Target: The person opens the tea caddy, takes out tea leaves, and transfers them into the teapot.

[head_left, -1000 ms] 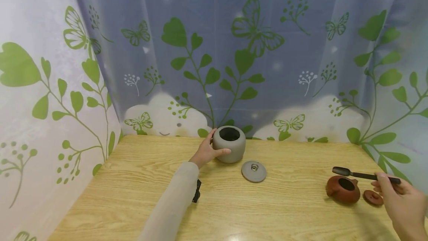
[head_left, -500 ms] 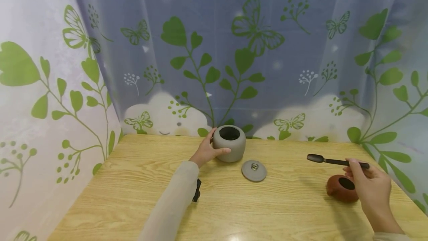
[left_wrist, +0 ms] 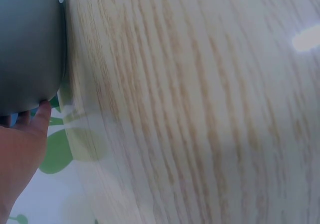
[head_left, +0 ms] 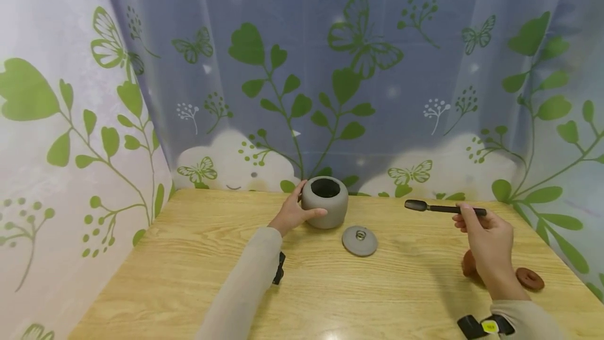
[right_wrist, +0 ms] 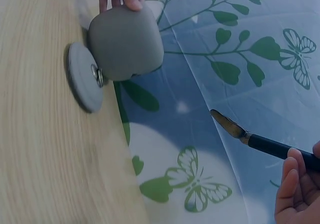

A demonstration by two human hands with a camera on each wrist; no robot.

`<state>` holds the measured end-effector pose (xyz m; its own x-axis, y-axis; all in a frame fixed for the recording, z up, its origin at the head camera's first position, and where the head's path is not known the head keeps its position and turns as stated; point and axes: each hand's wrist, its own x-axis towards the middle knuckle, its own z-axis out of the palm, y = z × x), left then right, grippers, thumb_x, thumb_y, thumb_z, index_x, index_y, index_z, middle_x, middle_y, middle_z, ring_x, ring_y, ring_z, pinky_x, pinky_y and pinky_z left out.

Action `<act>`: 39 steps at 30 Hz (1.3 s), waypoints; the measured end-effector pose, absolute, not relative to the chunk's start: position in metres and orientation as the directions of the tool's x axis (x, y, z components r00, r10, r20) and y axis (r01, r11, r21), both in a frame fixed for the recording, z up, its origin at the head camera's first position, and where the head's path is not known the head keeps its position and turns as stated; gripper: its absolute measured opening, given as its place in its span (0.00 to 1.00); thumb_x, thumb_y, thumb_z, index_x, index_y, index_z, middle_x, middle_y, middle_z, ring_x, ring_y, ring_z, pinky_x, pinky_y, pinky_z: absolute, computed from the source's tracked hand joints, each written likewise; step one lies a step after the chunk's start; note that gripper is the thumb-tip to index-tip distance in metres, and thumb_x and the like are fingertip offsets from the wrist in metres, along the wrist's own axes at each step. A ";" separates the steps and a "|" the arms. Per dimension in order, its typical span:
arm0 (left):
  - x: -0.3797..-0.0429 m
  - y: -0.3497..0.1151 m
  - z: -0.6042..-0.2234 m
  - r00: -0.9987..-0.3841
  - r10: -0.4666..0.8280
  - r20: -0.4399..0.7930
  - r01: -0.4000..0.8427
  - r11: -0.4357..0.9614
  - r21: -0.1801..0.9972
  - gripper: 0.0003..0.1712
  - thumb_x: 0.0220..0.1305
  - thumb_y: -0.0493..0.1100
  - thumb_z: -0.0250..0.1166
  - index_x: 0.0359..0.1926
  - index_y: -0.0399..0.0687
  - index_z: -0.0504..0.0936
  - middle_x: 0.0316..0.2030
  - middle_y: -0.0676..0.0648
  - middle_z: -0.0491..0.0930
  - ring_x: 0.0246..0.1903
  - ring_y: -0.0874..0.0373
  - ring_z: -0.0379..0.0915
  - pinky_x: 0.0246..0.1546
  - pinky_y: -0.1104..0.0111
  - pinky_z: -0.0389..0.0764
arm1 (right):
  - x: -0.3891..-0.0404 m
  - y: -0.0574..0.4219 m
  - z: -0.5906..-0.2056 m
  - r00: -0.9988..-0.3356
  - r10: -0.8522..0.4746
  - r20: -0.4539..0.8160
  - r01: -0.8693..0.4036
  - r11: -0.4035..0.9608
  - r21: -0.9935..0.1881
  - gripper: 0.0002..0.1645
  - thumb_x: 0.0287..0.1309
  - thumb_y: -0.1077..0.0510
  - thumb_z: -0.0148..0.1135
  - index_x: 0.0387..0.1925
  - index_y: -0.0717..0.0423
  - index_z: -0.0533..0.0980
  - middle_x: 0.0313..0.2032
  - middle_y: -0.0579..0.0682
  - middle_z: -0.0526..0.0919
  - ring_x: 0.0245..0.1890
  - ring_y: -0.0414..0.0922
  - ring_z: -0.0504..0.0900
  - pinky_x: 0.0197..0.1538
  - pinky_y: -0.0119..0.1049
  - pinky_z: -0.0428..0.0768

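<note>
My left hand [head_left: 292, 216] holds the side of a round grey tea jar [head_left: 327, 213], thumb across its front and fingers behind. The jar stands upright and uncovered near the table's back edge; its mouth looks dark inside. Its grey lid [head_left: 359, 242], with a small metal ring on top, lies just in front and to the right. Off to the right, my right hand [head_left: 491, 237] pinches the handle of a dark tea scoop [head_left: 441, 209], raised above the table with its bowl end pointing left. In the right wrist view the scoop [right_wrist: 270, 145] looks level and apart from the jar [right_wrist: 127, 44].
A reddish-brown clay teapot [head_left: 468, 264] sits on the right, mostly hidden by my right hand and wrist. Beside it lies its small round lid [head_left: 530, 279]. The wood-grain table [head_left: 377, 298] ends at a patterned curtain [head_left: 302, 67] behind the jar.
My right hand has carried the tea scoop leftward and up, from over the teapot toward the jar. The left hand and the jar have stayed in place.
</note>
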<state>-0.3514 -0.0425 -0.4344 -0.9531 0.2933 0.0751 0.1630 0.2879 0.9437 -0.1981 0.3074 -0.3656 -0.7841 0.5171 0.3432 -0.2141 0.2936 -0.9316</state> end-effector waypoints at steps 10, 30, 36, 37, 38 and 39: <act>-0.353 -0.041 -0.434 -0.951 0.300 0.072 0.165 0.296 0.941 0.62 0.49 0.51 0.76 0.76 0.54 0.45 0.73 0.45 0.52 0.72 0.46 0.48 0.68 0.51 0.59 | -0.217 0.278 -0.358 -0.819 0.454 0.352 -0.235 0.295 -0.926 0.15 0.65 0.51 0.58 0.40 0.60 0.82 0.23 0.37 0.82 0.25 0.33 0.80 0.32 0.21 0.77; -0.352 -0.044 -0.434 -0.950 0.303 0.076 0.168 0.291 0.942 0.62 0.49 0.52 0.77 0.76 0.53 0.45 0.73 0.44 0.52 0.71 0.45 0.49 0.67 0.50 0.59 | -0.257 0.215 -0.357 -0.890 0.334 0.309 -0.236 0.243 -0.941 0.20 0.67 0.51 0.56 0.44 0.67 0.80 0.23 0.36 0.81 0.26 0.34 0.81 0.35 0.26 0.80; -0.351 -0.044 -0.433 -0.951 0.302 0.071 0.162 0.288 0.944 0.62 0.49 0.52 0.77 0.76 0.54 0.45 0.73 0.44 0.52 0.71 0.46 0.49 0.67 0.50 0.60 | -0.271 0.194 -0.361 -0.906 0.294 0.304 -0.237 0.242 -0.941 0.18 0.67 0.54 0.57 0.42 0.67 0.80 0.22 0.39 0.81 0.25 0.35 0.81 0.35 0.27 0.80; -0.351 -0.044 -0.433 -0.951 0.301 0.068 0.160 0.292 0.943 0.62 0.49 0.52 0.77 0.76 0.54 0.45 0.73 0.45 0.52 0.71 0.46 0.49 0.67 0.50 0.60 | -0.273 0.191 -0.361 -0.908 0.287 0.304 -0.237 0.247 -0.940 0.18 0.67 0.54 0.57 0.42 0.67 0.81 0.23 0.40 0.82 0.25 0.36 0.81 0.34 0.26 0.80; -0.351 -0.044 -0.433 -0.951 0.302 0.067 0.160 0.293 0.943 0.62 0.48 0.53 0.77 0.76 0.55 0.45 0.73 0.45 0.52 0.71 0.46 0.49 0.67 0.50 0.60 | -0.276 0.187 -0.362 -0.910 0.280 0.305 -0.236 0.254 -0.938 0.17 0.67 0.53 0.58 0.41 0.66 0.81 0.23 0.41 0.82 0.26 0.36 0.81 0.35 0.26 0.80; -0.351 -0.044 -0.433 -0.952 0.301 0.063 0.156 0.297 0.942 0.63 0.48 0.53 0.77 0.76 0.56 0.45 0.73 0.45 0.52 0.71 0.47 0.49 0.67 0.50 0.60 | -0.278 0.185 -0.363 -0.911 0.274 0.308 -0.239 0.258 -0.936 0.17 0.67 0.53 0.58 0.41 0.66 0.81 0.24 0.42 0.82 0.26 0.36 0.81 0.35 0.26 0.80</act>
<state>-0.3512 -0.0440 -0.4329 -0.9515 0.3011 0.0629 0.1562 0.2968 0.9421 -0.2781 0.1846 -0.3625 -0.9110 0.2743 0.3080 -0.2388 0.2580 -0.9362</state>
